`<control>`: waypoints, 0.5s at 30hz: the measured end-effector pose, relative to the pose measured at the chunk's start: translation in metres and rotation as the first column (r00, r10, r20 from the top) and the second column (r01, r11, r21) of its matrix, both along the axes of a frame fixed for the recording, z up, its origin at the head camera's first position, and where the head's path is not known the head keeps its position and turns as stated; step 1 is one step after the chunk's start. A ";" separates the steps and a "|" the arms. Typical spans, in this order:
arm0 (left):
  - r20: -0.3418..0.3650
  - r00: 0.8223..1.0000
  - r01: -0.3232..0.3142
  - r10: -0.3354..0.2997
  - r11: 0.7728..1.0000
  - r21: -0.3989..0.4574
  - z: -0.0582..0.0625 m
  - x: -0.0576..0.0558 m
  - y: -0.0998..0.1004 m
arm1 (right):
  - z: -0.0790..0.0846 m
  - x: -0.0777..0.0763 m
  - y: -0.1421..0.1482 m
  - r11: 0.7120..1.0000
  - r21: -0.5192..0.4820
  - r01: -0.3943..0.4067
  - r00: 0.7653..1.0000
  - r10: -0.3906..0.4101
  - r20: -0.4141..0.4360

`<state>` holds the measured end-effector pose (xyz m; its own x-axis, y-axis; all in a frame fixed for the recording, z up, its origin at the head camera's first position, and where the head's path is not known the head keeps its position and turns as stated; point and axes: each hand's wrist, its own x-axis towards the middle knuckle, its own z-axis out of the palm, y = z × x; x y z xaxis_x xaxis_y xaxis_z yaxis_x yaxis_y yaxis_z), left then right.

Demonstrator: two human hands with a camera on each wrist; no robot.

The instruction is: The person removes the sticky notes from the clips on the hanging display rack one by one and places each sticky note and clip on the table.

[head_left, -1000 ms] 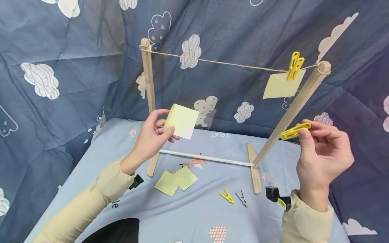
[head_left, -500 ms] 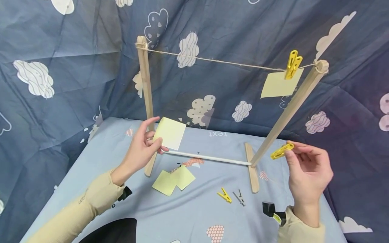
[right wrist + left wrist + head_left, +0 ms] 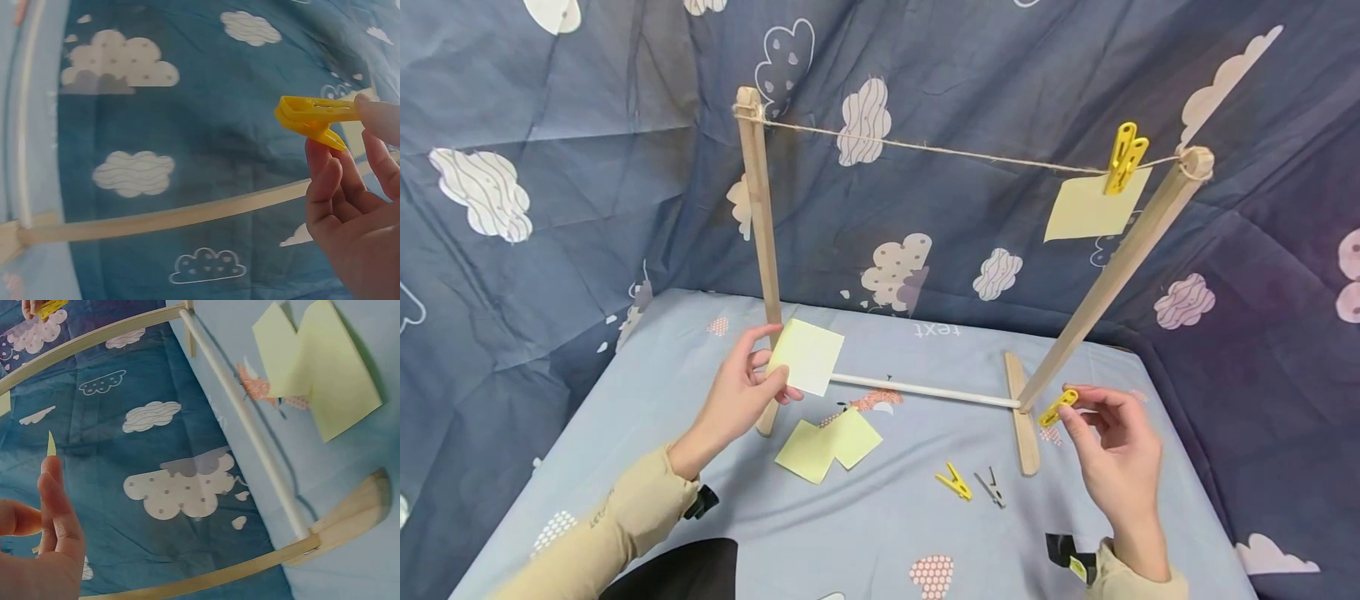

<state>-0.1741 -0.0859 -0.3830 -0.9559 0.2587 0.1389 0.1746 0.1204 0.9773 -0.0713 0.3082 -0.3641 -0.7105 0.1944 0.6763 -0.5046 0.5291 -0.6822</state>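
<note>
Between thumb and fingers my left hand (image 3: 733,387) pinches a pale yellow sticky note (image 3: 808,357), held up near the left post. My right hand (image 3: 1122,450) pinches a yellow clothespin (image 3: 1058,408) beside the foot of the right post; the right wrist view shows that clothespin (image 3: 319,114) between thumb and fingertips. Another sticky note (image 3: 1093,206) hangs from a twine line (image 3: 940,151), clipped by a yellow clothespin (image 3: 1125,158) near the right end. Two overlapping sticky notes (image 3: 805,452) lie on the cloth below my left hand.
A wooden frame has a left post (image 3: 762,208), a right post (image 3: 1112,283) and a white crossbar (image 3: 925,390). A yellow clothespin (image 3: 955,482) and a grey clothespin (image 3: 991,487) lie on the blue cloth (image 3: 850,533). Dark cloud-print fabric (image 3: 985,75) hangs behind.
Both hands have come down, still holding the sticky note and the clothespin. The left hand has shifted leftward, and the right hand has moved left as well, closer to the post's foot.
</note>
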 end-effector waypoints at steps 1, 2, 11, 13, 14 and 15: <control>0.012 1.000 -0.005 0.005 1.000 -0.010 -0.003 0.001 -0.001 | -0.003 0.001 0.001 1.000 0.014 -0.003 1.000 0.003 0.008; 0.023 1.000 -0.010 0.011 1.000 -0.020 -0.006 0.001 -0.001 | -0.007 0.001 0.001 1.000 0.030 -0.003 1.000 0.002 0.020; 0.081 0.997 0.017 -0.006 0.990 -0.141 -0.037 0.004 -0.010 | -0.048 0.011 0.002 0.992 0.128 0.009 0.956 -0.046 0.289; 0.086 0.996 0.031 -0.017 0.985 -0.172 -0.044 0.005 -0.011 | -0.056 0.013 0.001 0.984 0.177 0.003 0.936 -0.065 0.346; 0.091 0.996 0.042 -0.025 0.982 -0.185 -0.047 0.005 -0.011 | -0.060 0.014 0.000 0.979 0.202 -0.006 0.928 -0.070 0.367; 0.098 0.995 0.051 -0.032 0.979 -0.195 -0.051 0.005 -0.011 | -0.064 0.015 0.000 0.975 0.222 -0.014 0.919 -0.075 0.387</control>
